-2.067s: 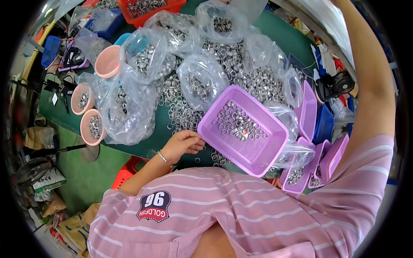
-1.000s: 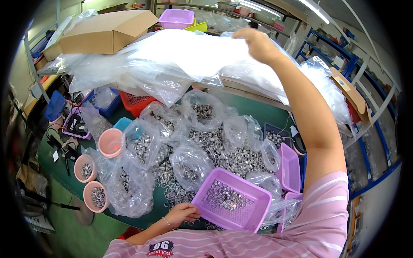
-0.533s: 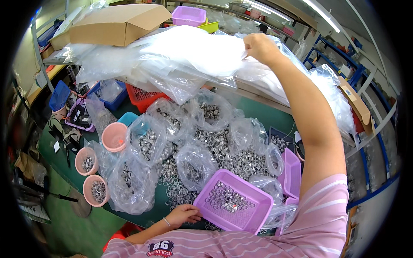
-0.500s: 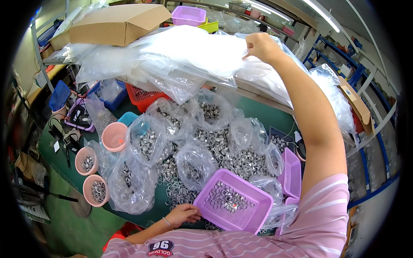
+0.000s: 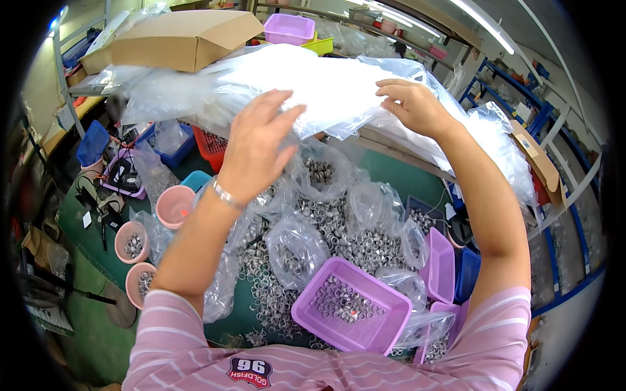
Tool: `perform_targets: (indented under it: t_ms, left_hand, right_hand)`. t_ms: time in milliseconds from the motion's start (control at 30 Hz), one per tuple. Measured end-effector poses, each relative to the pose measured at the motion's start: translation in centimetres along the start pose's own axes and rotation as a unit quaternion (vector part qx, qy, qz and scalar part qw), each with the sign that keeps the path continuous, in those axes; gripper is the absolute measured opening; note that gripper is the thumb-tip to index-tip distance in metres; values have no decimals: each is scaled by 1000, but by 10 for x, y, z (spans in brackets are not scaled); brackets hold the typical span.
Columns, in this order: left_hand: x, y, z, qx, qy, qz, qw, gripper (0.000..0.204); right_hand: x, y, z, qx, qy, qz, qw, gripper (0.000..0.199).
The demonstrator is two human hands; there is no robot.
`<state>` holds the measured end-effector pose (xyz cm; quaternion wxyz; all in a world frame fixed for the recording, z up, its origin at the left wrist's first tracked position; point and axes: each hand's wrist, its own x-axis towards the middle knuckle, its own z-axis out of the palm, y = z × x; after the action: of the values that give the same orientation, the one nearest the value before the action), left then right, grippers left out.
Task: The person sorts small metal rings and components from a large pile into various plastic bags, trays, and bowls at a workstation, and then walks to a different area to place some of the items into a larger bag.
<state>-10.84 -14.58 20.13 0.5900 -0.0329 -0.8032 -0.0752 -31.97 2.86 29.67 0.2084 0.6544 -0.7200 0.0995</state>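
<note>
Both my hands are raised at the stack of clear plastic bags [image 5: 326,81] on the ledge beyond the table. My left hand [image 5: 254,150] is open, its fingers spread in front of the bags, and it holds nothing. Slightly curled fingers on my right hand [image 5: 417,107] stand apart from its thumb at the right part of the stack; I cannot tell whether the fingertips touch the plastic. Below, close to my body, a purple tray [image 5: 388,329] holds small metal rings [image 5: 336,296] and a tiny red piece. Loose metal rings [image 5: 280,303] lie heaped around it.
Open plastic bags of rings [image 5: 293,251] crowd the green table [image 5: 407,173]. Pink cups [image 5: 132,243] stand at its left. More purple trays [image 5: 440,267] and a blue bin [image 5: 467,274] are at the right. A cardboard box [image 5: 186,39] rests at the far left.
My left hand has risen from beside the purple tray to the plastic bags, its fingers spreading. My right hand has loosened its pinch and sits slightly lower.
</note>
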Motion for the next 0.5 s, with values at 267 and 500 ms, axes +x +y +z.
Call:
perform_targets:
  t_ms: [267,500]
  left_hand:
    - [9,-5,14,-167,19,18,986,20]
    - [0,-10,13,-106,34,-60,992,41]
  right_hand:
    - [-1,9,11,-117,60,28,991,16]
    - [-12,26,-15,-138,287,84,944,10]
